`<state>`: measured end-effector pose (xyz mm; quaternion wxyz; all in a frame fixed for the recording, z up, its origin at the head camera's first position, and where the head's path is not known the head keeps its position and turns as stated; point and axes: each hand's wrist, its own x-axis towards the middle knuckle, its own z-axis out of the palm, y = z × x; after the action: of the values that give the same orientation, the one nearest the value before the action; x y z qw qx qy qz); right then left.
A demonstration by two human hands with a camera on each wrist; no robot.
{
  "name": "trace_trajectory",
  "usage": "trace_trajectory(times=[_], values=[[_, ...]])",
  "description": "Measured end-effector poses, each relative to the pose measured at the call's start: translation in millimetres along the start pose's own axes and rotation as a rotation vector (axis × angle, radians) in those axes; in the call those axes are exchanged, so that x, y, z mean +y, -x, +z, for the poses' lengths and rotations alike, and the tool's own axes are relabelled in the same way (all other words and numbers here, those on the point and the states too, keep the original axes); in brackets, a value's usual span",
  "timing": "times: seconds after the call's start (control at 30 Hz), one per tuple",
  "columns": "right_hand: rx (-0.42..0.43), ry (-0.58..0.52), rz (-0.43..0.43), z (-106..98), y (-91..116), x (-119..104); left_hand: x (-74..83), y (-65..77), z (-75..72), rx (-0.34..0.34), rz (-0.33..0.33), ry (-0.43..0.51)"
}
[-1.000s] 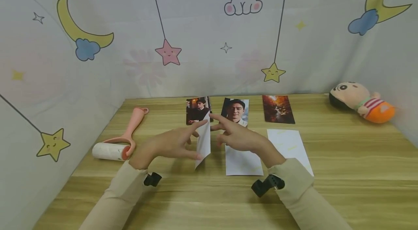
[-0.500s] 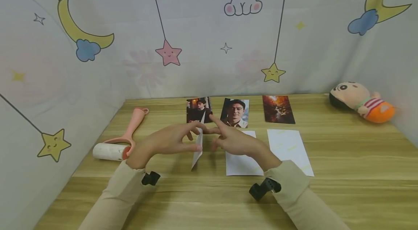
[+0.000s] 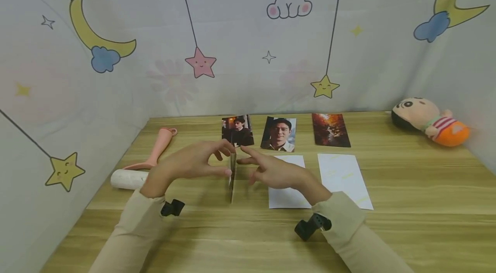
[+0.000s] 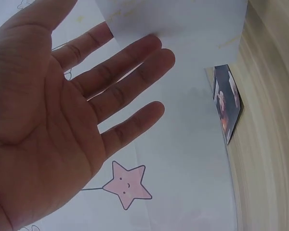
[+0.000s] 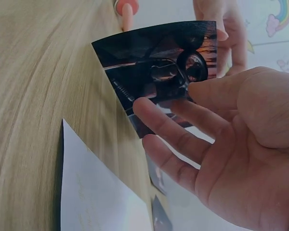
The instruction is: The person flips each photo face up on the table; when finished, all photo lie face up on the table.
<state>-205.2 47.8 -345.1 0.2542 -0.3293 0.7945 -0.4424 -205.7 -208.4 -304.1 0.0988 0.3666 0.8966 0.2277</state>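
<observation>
The left hand (image 3: 195,161) seems to pinch the upright photo (image 5: 154,70) (hard to see); the right hand (image 3: 280,172) is spread. A loose pinch could drop it.

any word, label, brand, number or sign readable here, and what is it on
Readable: none, no word, label, brand, number or sign.
Faint yellow marks, too blurred to read: rightmost flat white rectangular paper and its neighbour.
Similar yellow marks, also unreadable: white back of the upright dark photo print.
</observation>
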Motion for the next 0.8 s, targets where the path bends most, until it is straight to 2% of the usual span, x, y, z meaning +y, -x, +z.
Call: trace_trajectory(times=[0.2,0.5,0.8], values=[[-0.020,0.003,-0.001,4,-2,0,-1.1,7.3,-8.7,-0.008,-0.030,0.002],[-0.048,0.011,-0.009,13,-5,0,-5.4,8.5,-11.7,-0.034,-0.050,0.001],[-0.080,0.100,-0.033,24,-8,0,-14.7,15.9,-18.9,-0.087,-0.092,0.062]])
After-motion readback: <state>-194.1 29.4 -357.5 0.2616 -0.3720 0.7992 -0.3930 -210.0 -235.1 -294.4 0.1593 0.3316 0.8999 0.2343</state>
